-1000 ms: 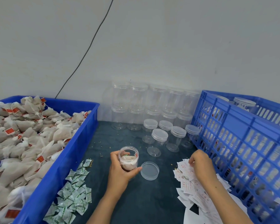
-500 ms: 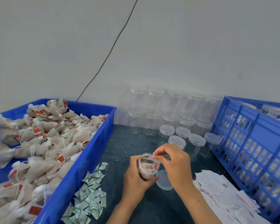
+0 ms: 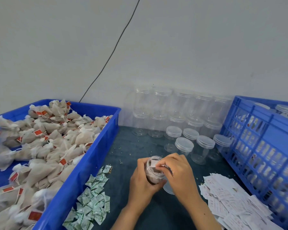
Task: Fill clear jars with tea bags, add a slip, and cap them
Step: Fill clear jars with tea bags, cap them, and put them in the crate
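Dark teal covers the surface (image 3: 136, 205) where I work, under a pale wall with one black cable (image 3: 113, 48) running down it. My left hand (image 3: 142, 181) wraps round the open jar (image 3: 154, 171), which holds tea bags; I take this jar as my landmark. My right hand (image 3: 178, 175) hovers over its mouth, fingertips pinching a white slip (image 3: 154, 163) at the rim. Just right of the jar, half hidden under my right wrist, lies its clear lid (image 3: 168, 190). Left of the jar stands one blue tray (image 3: 96, 156) heaped with tea bags (image 3: 45, 146), too many to count. Between tray and jar lies a scatter of small green-and-white sachets (image 3: 93, 200). Right of the jar spreads a pile of printed slips (image 3: 231, 201), and beyond that one blue slatted crate (image 3: 263, 146) with capped jars inside. Behind the jar, five capped empty jars (image 3: 184, 145) stand nearest, and against the wall more are stacked two high, five across. Crumbs of tea dot the cloth behind the jar.
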